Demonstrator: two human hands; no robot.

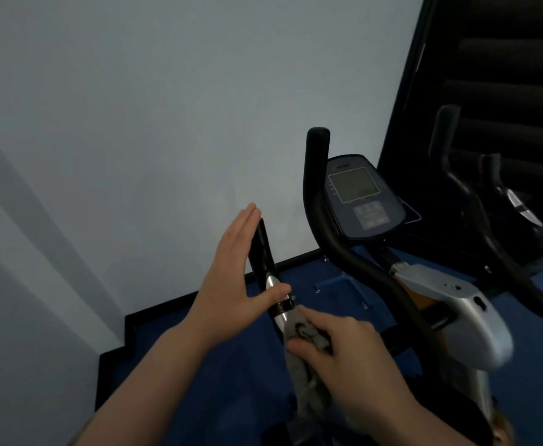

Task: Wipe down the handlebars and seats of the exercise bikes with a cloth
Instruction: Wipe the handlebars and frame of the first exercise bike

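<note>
An exercise bike stands in front of me with a black left handlebar grip point(263, 249) that has a silver sensor band. My left hand point(231, 275) lies flat against this grip with straight fingers, the thumb across the silver band. My right hand point(344, 352) grips a grey cloth point(309, 339) wrapped round the lower part of the same bar, just below the band; the cloth's tail hangs down. The bike's other handlebar point(318, 162) curves up to the right, beside the console point(358, 194). The seat is out of view.
A second bike's black handlebars point(450, 162) stand at the far right before a dark panel. A pale wall point(135, 123) fills the left and top, with a black skirting above the blue floor point(225, 365). The silver frame housing point(457, 307) sits low right.
</note>
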